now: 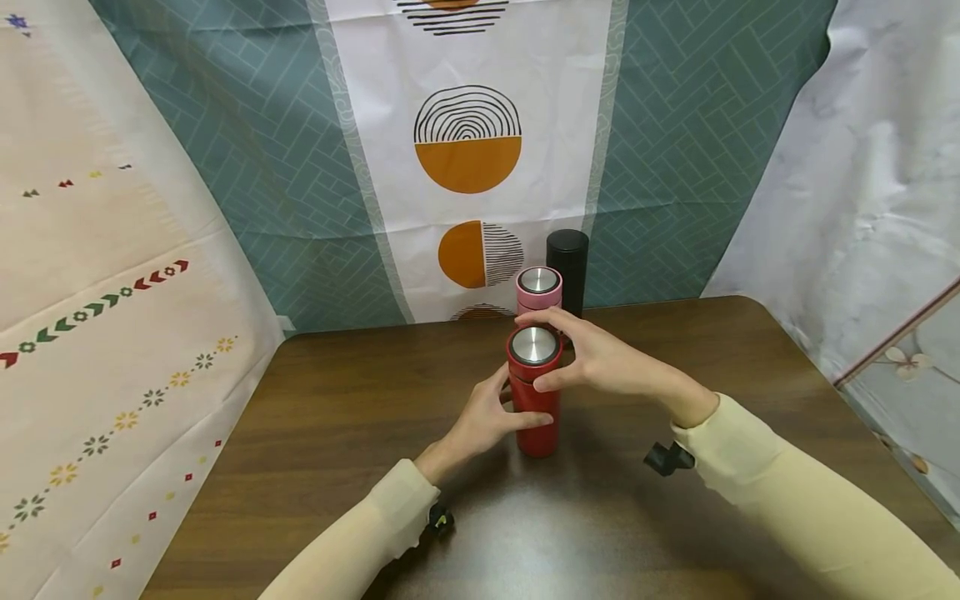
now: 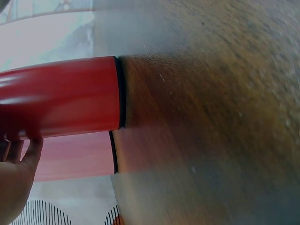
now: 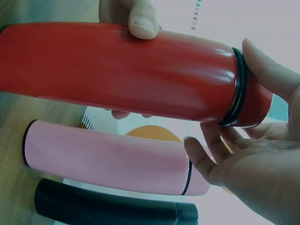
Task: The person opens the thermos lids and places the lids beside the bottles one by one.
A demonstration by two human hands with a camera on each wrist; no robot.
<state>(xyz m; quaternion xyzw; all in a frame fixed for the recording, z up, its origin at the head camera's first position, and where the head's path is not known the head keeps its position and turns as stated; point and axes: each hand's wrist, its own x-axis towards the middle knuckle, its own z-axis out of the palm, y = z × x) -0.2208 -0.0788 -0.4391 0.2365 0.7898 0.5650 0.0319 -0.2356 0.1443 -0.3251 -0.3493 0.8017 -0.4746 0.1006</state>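
A red thermos [image 1: 537,437] with a steel-topped lid [image 1: 534,345] stands upright on the wooden table. My left hand [image 1: 480,421] grips its body from the left, the thumb across the front and the fingertips round the back. Higher up, my right hand [image 1: 611,362] holds the lid from the right. In the right wrist view its thumb lies against the red lid beside the black ring [image 3: 238,86], and its fingers curl behind. Just behind stands a pink thermos [image 1: 539,283], partly hidden by the red one and the right hand.
A black thermos [image 1: 567,258] stands behind the pink one, near the back edge of the table [image 1: 360,400]. Behind the table hangs a patterned cloth [image 1: 255,167]; pale cloths cover the left and right sides. A dark wrist camera [image 1: 667,458] hangs under the right sleeve.
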